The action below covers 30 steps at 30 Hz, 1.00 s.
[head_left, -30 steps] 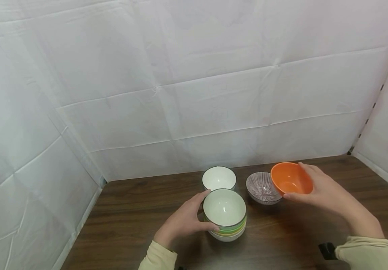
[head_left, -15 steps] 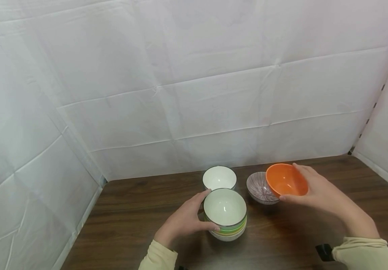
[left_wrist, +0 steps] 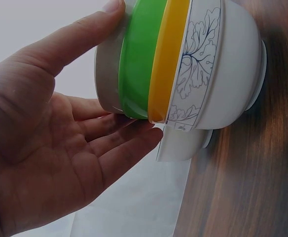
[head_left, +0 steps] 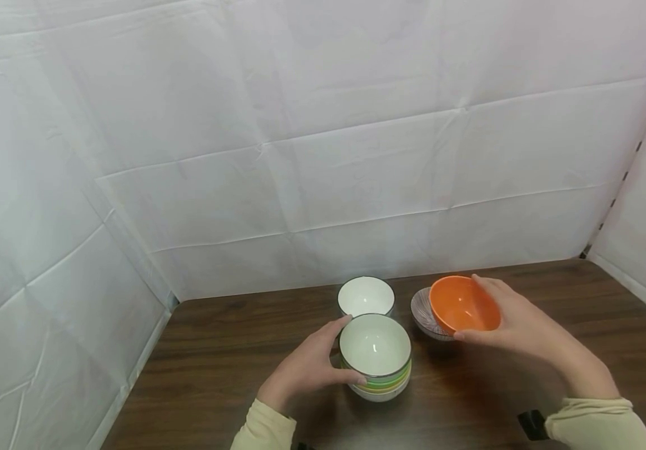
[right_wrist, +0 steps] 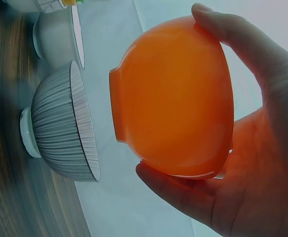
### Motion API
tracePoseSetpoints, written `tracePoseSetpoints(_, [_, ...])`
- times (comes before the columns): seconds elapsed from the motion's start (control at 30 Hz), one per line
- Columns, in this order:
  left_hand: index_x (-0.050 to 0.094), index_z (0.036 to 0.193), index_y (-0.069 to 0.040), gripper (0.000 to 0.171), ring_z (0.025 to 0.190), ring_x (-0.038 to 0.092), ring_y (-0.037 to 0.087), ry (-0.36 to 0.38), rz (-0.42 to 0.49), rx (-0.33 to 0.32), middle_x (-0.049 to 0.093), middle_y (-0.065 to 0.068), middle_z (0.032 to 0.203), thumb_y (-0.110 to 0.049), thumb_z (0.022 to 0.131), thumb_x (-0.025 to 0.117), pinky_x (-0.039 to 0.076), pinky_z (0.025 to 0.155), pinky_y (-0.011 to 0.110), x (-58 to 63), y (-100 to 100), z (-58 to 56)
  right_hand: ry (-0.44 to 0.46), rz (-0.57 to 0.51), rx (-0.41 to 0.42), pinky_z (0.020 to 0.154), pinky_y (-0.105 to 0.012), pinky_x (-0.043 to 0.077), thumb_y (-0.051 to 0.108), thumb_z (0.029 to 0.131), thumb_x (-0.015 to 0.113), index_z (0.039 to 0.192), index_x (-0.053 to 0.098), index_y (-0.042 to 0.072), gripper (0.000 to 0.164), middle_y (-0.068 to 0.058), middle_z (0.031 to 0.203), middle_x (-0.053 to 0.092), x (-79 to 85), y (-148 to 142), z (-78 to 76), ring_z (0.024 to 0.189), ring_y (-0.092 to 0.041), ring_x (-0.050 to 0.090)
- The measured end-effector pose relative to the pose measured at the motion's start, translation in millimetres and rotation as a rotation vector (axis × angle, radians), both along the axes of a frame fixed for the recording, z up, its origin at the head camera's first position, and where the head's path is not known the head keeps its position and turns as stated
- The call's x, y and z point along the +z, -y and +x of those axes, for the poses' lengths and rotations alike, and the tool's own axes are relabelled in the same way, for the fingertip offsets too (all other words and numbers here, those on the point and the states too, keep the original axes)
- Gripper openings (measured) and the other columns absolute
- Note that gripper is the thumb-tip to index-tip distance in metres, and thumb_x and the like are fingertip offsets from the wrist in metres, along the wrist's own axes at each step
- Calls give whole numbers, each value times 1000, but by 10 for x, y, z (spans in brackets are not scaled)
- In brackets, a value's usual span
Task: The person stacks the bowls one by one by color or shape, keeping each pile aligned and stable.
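Observation:
An orange bowl (head_left: 465,304) is in my right hand (head_left: 525,337), thumb on one side and fingers on the other, tilted slightly. In the right wrist view the bowl (right_wrist: 176,98) hangs apart from a striped bowl (right_wrist: 62,123) standing on the table, whose inside it partly covers in the head view. My left hand (head_left: 314,365) spans the side of a stack of bowls (head_left: 376,350), thumb near and fingers behind. The left wrist view shows the stack's layers: a grey bowl (left_wrist: 108,74) at the top, then a green bowl (left_wrist: 141,59), a yellow bowl (left_wrist: 167,59) and a white leaf-patterned bowl (left_wrist: 228,64).
Behind the stack stands a white bowl with a dark rim (head_left: 365,297), partly hidden by it. All stand on a dark wooden table (head_left: 227,350). White cloth walls (head_left: 328,156) rise at the table's back and sides.
My right hand has carried the orange bowl leftward and slightly nearer, over more of the striped bowl. The left hand stays at the stack.

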<state>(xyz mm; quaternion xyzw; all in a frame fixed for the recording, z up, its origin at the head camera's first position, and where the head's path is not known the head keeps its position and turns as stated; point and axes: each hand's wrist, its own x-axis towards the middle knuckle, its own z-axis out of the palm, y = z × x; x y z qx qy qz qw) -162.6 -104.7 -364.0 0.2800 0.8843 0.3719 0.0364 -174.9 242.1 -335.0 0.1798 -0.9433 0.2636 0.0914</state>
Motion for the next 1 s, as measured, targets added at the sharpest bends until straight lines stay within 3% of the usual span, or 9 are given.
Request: tracePoseSetpoints(1.0, [36,145,-8,93,119,49,20,4,-2,0,51,6,138,-38,71,82,50,98,45,4,-5,-1,-55,-10,55,82,-60,53,64,69,72,144,34,-3,108,-22,137,44,5,269,68,106,-36,54])
